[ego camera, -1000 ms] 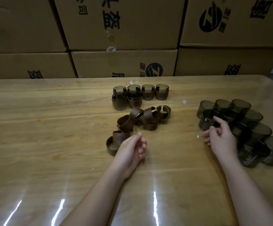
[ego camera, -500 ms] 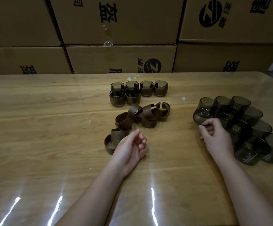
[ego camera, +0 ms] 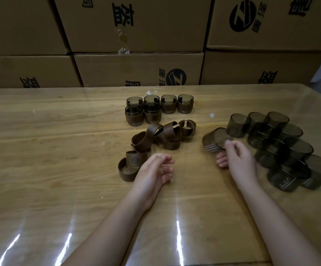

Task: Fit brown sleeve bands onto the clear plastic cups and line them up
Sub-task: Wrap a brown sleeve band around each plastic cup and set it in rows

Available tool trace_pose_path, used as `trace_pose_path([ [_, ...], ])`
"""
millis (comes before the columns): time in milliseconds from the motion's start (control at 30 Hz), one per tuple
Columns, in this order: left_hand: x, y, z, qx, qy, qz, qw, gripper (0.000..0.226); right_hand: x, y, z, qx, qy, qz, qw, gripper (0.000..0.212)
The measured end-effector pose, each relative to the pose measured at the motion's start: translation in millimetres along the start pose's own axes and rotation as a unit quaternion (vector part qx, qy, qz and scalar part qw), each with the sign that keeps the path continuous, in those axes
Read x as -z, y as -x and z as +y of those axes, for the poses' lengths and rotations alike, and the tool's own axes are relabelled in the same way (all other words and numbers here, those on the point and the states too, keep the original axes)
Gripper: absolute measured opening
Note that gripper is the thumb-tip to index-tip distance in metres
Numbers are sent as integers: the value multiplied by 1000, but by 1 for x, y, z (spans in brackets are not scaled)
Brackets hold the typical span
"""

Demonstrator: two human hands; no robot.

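Smoky cylindrical cup, curled brown bands

We see only our own two arms, from the forearms to the fingertips. Our left hand and right hand are bare. The left forearm and right forearm are bare too, uncovered from the wrists to the near edge of the tabletop, where the view cuts them off. The arms are slender and smooth, with narrow wrists. The fingers are rounded at the tips, and those of our right hand are blurred.
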State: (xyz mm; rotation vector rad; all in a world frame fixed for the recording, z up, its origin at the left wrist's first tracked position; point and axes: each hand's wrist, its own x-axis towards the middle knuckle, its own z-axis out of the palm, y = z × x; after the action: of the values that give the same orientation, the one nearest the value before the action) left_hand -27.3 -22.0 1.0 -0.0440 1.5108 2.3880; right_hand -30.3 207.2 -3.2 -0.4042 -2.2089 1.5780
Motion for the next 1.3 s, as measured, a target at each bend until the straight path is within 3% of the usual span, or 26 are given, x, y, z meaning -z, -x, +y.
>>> trace_pose_path([
  [67, -1, 1, -3, -19, -42, -1, 999, 18, -13, 11, -9, -25, -69, -47, 996, 21],
  [233, -4, 3, -5, -45, -76, -19, 996, 67, -36, 37, -27, -65, -239, -162, 955, 28],
  [333, -4, 3, -6, -59, -92, -46, 993, 61, -42, 48, -31, -62, -281, -217, 933, 31],
  [500, -1, 2, -3, -36, -54, -41, 997, 54, -43, 51, -35, -49, -328, -234, 914, 34],
  [633, -2, 1, 0, -29, -35, -59, 997, 57, -41, 52, -35, 4, -286, -245, 926, 32],
  [800, 0, -1, -1, -18, -24, -79, 996, 78, -41, 56, -37, 77, -194, -241, 948, 48],
  [1000, 4, 0, 0, -7, -82, -126, 989, 90, -40, 60, -39, 164, -132, -253, 944, 44],
  [1300, 3, 1, 2, 7, -83, -142, 986, 85, -41, 58, -35, 144, -141, -252, 946, 43],
])
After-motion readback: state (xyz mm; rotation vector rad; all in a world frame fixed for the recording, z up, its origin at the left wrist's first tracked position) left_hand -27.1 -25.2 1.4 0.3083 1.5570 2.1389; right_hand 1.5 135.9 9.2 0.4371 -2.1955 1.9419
